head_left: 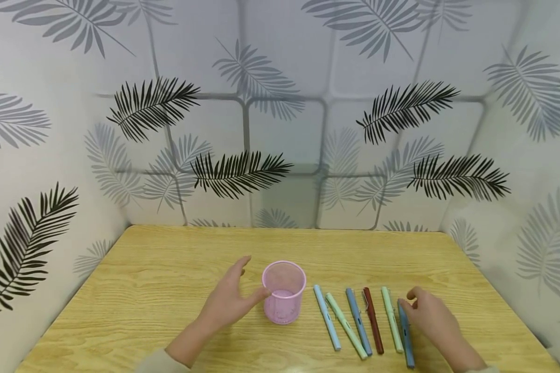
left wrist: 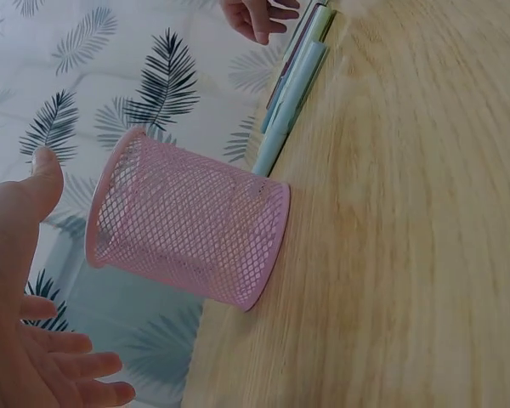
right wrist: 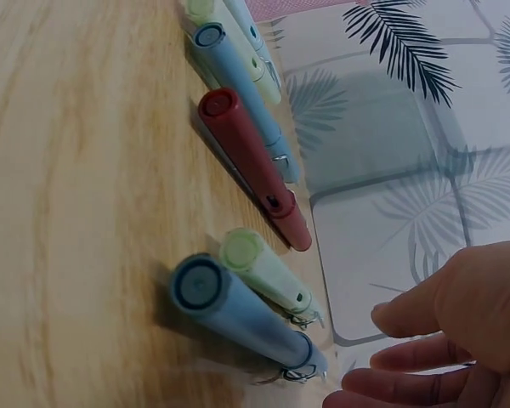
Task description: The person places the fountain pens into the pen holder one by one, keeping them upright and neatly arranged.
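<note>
On the left of the worktop [head_left: 168, 280], the left hand [head_left: 226, 303] is held wide, thumb spread well away from the fingers, just beside a pink cup [head_left: 282, 311]. The cup stands upright, its wall a fine mesh of diamond-shaped holes one can see through, with a smooth solid band round the open mouth.

To its right six slim pens lie flat in a loose row, their clips toward the far side: a pale blue pen [head_left: 327, 317], a slanting light green pen [head_left: 347, 326], a mid-blue pen [head_left: 358, 321], a dark red pen [head_left: 373, 321] with a small dark oval slot, a second green pen [head_left: 392, 319] and a darker blue pen [head_left: 406, 334], its near end round and flat. At that last one's far end is the right hand [head_left: 431, 316], fingers loosely bent, a narrow gap at the thumb; whether it touches, I cannot tell.
</note>
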Tool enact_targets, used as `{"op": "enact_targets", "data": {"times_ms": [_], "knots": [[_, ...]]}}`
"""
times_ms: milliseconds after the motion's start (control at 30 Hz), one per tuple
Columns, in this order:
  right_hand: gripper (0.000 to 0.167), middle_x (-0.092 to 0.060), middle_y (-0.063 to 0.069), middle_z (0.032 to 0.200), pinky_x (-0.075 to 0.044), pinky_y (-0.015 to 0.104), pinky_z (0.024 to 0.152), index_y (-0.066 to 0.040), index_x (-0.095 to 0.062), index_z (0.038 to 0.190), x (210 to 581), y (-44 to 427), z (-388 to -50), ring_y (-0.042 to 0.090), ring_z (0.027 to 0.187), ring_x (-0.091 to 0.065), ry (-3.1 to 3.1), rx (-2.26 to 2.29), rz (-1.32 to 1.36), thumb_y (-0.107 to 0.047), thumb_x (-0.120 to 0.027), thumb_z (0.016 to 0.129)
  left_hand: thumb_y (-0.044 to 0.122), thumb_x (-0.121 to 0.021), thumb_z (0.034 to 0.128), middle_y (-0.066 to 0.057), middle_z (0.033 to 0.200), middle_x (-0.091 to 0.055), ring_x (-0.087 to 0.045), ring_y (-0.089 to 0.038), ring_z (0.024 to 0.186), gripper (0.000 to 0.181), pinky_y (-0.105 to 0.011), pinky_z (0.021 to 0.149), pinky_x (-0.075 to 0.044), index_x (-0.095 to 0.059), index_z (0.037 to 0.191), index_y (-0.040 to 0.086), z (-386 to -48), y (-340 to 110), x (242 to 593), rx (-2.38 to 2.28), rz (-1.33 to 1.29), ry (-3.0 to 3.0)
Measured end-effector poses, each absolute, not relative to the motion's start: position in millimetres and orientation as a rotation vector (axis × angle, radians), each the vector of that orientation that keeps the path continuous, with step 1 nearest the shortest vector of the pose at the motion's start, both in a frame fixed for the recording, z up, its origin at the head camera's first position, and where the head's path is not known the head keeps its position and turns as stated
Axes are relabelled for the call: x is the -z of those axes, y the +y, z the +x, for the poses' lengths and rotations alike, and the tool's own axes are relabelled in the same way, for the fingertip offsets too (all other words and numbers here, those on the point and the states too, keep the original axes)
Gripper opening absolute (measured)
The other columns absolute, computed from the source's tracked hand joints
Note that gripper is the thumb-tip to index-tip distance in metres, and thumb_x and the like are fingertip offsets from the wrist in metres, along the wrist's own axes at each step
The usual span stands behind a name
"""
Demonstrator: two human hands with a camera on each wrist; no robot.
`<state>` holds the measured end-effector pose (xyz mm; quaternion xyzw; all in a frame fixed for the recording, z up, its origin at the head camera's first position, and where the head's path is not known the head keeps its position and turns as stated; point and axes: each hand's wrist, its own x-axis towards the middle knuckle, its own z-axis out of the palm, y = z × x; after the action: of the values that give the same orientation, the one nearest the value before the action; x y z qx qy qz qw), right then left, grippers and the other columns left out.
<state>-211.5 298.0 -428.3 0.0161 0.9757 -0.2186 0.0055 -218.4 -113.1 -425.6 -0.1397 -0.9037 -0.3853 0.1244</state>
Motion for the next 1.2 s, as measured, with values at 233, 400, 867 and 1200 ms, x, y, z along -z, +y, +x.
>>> {"op": "enact_targets", "data": {"times_ms": [233,400,867,1200], "knots": [[0.032,-0.059,0.006,0.073,-0.042,0.032,0.050,0.009,-0.055,0.102,434,298,-209,0.016,0.059,-0.051,3.002,0.700,0.061,-0.021,-0.056,0.091,0.050,-0.071,0.0761,-0.018,0.142,-0.036,-0.044,-0.040,0.120,0.092,-0.054,0.092,-0.040,-0.028,0.143,0.004,-219,-101,436,1.415,-0.422,-2.554],[0.032,-0.050,0.002,0.063,-0.037,0.030,0.047,0.012,-0.052,0.103,440,298,-205,0.015,0.051,-0.044,2.980,0.744,0.042,-0.017,-0.057,0.089,0.047,-0.072,0.0775,-0.018,0.144,-0.033,-0.041,-0.042,0.123,0.091,-0.056,0.092,-0.039,-0.025,0.144,0.006,-220,-94,442,1.544,-0.432,-2.544],[0.028,-0.046,0.002,0.060,-0.036,0.028,0.047,0.013,-0.053,0.099,445,296,-201,0.014,0.050,-0.042,2.992,0.761,0.032,-0.013,-0.058,0.088,0.037,-0.076,0.0762,-0.023,0.136,-0.041,-0.046,-0.044,0.117,0.087,-0.052,0.086,-0.045,-0.028,0.142,0.008,-221,-84,451,1.687,-0.510,-2.489],[0.024,-0.048,0.005,0.067,-0.040,0.030,0.052,0.008,-0.052,0.087,447,297,-209,0.017,0.059,-0.045,2.957,0.743,0.054,-0.014,-0.061,0.086,0.030,-0.076,0.0784,-0.026,0.132,-0.044,-0.048,-0.045,0.114,0.085,-0.052,0.086,-0.046,-0.026,0.143,0.005,-216,-79,444,1.715,-0.497,-2.483]]}}
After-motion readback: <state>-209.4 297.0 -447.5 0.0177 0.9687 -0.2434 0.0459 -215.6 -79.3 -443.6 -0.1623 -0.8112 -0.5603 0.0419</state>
